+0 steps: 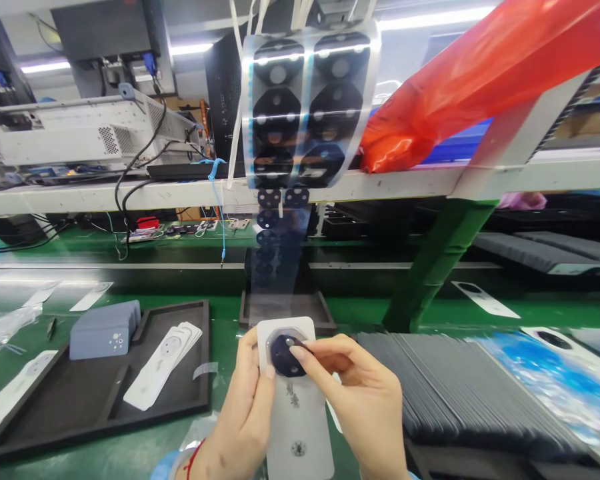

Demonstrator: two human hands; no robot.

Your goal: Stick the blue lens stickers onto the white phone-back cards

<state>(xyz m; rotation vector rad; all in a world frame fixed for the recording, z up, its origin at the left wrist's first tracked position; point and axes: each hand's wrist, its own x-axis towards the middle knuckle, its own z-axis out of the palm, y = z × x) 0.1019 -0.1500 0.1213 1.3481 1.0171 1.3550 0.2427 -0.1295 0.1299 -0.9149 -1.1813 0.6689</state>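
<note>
In front of me a white phone back panel (307, 433) with small dark markings is held upright by my left hand (247, 400), whose fingers wrap its left edge. A dark round sticker with small holes (281, 360) lies over the ring area near the panel's top. My right hand (357, 393) pinches the sticker's right edge between thumb and forefinger. Whether the sticker is fully pressed on cannot be made out. Above hangs a roll of clear film with dark stickers (307, 110), its strip running down behind the panel.
To the left, a black tray (80, 393) carries blue-grey panels (105, 330) and white panels (163, 363). On the right stands a long row of dark panels (460, 380), beside blue film (555, 380). A green post (430, 267), white shelf (180, 193) and red bag (455, 87) lie beyond.
</note>
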